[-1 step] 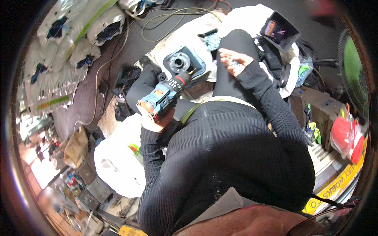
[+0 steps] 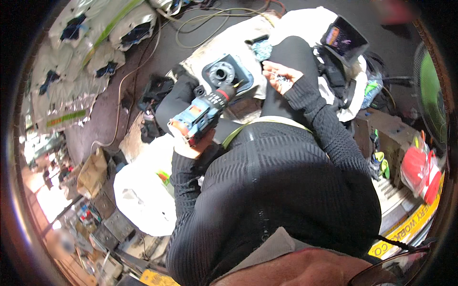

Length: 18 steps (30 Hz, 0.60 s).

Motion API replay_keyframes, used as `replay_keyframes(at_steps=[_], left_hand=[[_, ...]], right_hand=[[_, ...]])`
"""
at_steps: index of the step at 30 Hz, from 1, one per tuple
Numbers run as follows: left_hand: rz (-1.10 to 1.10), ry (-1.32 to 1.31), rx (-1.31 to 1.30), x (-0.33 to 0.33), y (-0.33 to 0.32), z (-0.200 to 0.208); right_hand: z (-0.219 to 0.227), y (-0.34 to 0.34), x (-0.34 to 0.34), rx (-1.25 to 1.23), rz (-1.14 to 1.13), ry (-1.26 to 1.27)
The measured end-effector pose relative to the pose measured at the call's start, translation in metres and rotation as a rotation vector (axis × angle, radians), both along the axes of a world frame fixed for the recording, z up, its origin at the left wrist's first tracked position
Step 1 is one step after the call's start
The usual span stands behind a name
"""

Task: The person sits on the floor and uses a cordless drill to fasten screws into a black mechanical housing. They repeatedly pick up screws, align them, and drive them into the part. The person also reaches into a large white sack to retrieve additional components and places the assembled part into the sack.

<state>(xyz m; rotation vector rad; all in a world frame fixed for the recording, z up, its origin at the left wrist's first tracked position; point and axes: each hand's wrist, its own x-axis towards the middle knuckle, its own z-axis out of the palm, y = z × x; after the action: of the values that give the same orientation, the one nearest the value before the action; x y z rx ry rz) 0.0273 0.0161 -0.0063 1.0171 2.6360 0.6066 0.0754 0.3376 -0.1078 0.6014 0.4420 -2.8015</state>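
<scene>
My left hand [image 2: 191, 145] is wrapped round the grip of a blue-and-black cordless drill [image 2: 198, 114]. The drill's bit points up and right, over the near edge of a grey-blue squarish housing [image 2: 244, 71]. Inside that housing sits a round grey flange [image 2: 230, 71] with a dark central bore and a ring of holes. To its right, my right hand [image 2: 286, 76] is turned palm up with fingers partly curled, cupping several small silvery screws [image 2: 282, 78]. The screws are too small to make out clearly. A small dark round part [image 2: 200, 90] shows beside the drill, near the housing's left side.
A whitish sheet [image 2: 214, 45] lies under the housing between my legs. A blue fuzzy cloth [image 2: 262, 49] lies beyond it. A dark-screened device [image 2: 344, 40] stands at upper right, a green fan [image 2: 429, 90] at far right. White wrapped bundles [image 2: 90, 47] and a cable [image 2: 119, 95] are at left.
The view has shifted slightly, moving the scene a little down and right. My right hand has come slightly left, closer to the housing. The drill stays in my left hand.
</scene>
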Motion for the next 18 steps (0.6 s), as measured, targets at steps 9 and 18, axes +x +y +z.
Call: replay_keyframes(at_steps=[9,18], left_hand=[[0.024,-0.031,0.255,-0.002,0.018,-0.008],[-0.091,-0.062,-0.053,-0.014,0.019,-0.008]], right_hand=[[-0.029,-0.046,-0.027,-0.277,0.154,0.089],[-0.020,-0.054,-0.023,0.042,0.255,0.109]])
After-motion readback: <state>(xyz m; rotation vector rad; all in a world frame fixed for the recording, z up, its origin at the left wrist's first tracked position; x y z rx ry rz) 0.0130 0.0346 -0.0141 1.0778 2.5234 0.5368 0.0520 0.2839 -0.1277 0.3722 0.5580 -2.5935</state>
